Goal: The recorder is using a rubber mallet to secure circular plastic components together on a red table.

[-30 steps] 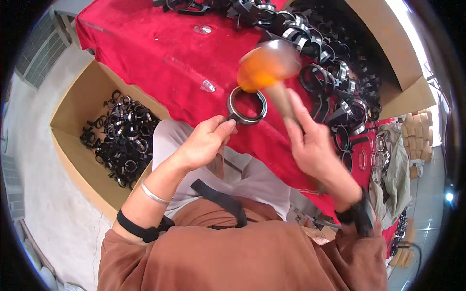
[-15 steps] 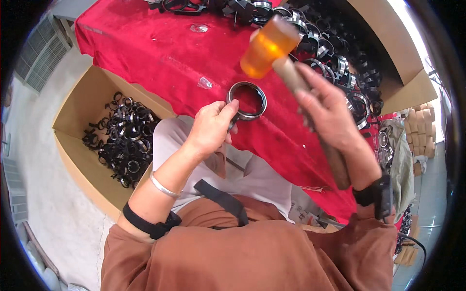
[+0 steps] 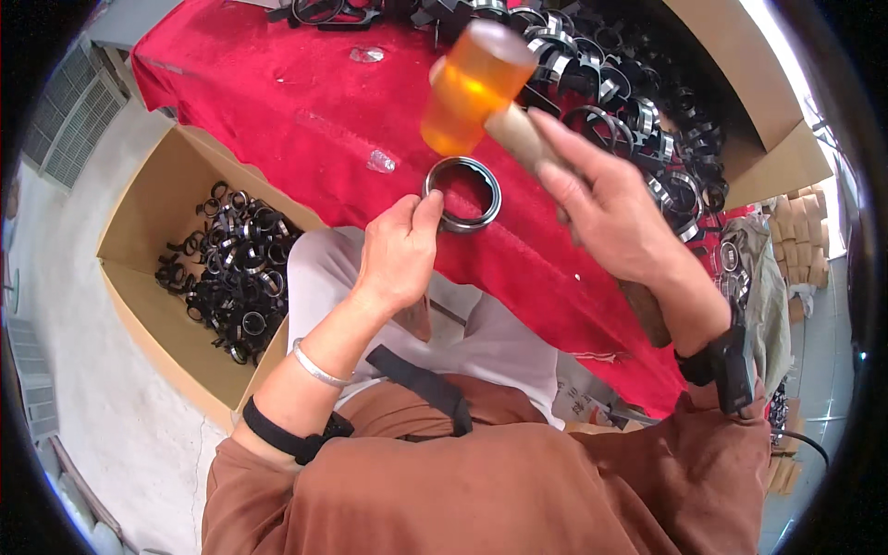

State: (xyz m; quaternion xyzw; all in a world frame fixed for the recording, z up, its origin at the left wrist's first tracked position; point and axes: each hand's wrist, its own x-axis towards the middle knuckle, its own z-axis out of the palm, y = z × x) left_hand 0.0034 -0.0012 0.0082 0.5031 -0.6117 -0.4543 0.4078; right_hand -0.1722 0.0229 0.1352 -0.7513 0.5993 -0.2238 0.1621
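A black and silver ring-shaped part [image 3: 495, 205] is pinched at its left edge by my left hand [image 3: 400, 248], over the near side of the red cloth. The thumb presses on the ring's rim, and my other fingers are mostly hidden beneath. My right hand [image 3: 612, 205] wraps round the wooden handle of a mallet [image 3: 476, 83] with a see-through amber head. That head hangs just beyond the ring, its lower end close to the ring's far rim. Whether the two touch I cannot tell.
Red cloth [image 3: 268, 102] covers the table. Many similar rings [image 3: 647, 120] are heaped at the far right, beside a cardboard box wall [image 3: 795, 176]. On the floor to the left, an open cardboard box [image 3: 139, 213] holds more black rings. Scraps of clear plastic [image 3: 380, 161] lie on the cloth.
The mallet head has moved left and a little nearer to the ring, with my right hand following. My left hand and the ring have shifted only slightly left.
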